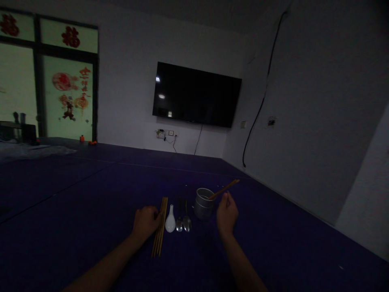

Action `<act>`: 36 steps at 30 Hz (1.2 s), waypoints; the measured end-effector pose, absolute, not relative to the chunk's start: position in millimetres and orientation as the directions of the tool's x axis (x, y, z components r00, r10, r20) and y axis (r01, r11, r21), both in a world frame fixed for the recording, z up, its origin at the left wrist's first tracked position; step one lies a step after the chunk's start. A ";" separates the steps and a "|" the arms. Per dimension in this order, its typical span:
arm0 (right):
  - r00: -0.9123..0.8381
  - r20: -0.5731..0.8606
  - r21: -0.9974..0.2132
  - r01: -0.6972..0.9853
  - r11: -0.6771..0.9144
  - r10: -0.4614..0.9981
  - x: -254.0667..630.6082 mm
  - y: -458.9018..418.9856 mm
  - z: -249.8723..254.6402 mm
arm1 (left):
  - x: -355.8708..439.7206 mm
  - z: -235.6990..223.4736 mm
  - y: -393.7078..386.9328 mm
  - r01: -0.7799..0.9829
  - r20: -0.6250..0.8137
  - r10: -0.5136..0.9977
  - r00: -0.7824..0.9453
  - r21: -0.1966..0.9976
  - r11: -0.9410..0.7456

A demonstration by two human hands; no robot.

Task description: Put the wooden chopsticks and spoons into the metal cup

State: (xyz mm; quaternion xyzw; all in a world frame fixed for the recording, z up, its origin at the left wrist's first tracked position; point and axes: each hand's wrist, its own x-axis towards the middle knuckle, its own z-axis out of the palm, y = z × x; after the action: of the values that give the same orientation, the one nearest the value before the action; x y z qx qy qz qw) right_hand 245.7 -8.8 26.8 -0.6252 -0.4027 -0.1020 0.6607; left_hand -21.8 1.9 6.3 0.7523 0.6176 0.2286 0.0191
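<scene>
My left hand (146,222) rests on the purple surface, fingers curled, its thumb side against a row of several wooden chopsticks (159,235). Right of them lie a white soup spoon (170,222) and two metal spoons, one beside the white one (179,225) and another (187,224) nearer the cup. A grey cylindrical cup (203,207) stands upright, with wooden chopsticks (226,188) leaning out over its right rim. Just below these leaning sticks is my right hand (227,213), its fingers bent closed; whether anything is inside them is hidden.
The purple tabletop (121,178) stretches to the back wall, with seams across it. Plastic sheeting (36,151) and small orange items (92,143) lie at the far left. A television (197,95) hangs behind; a black cable (255,121) runs down the right wall.
</scene>
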 end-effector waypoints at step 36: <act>-0.438 0.329 -0.121 0.859 0.498 0.836 149.3 -47.9 25.4 | -26.3 23.4 -5.3 0.980 0.238 0.963 0.131 0.114 -0.161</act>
State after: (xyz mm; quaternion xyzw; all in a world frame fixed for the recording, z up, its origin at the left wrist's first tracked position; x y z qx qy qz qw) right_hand 149.3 -47.9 25.4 -0.5001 -0.8474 -0.0319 0.1754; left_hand -26.3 -5.3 23.4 0.7510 0.6467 0.1284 -0.0345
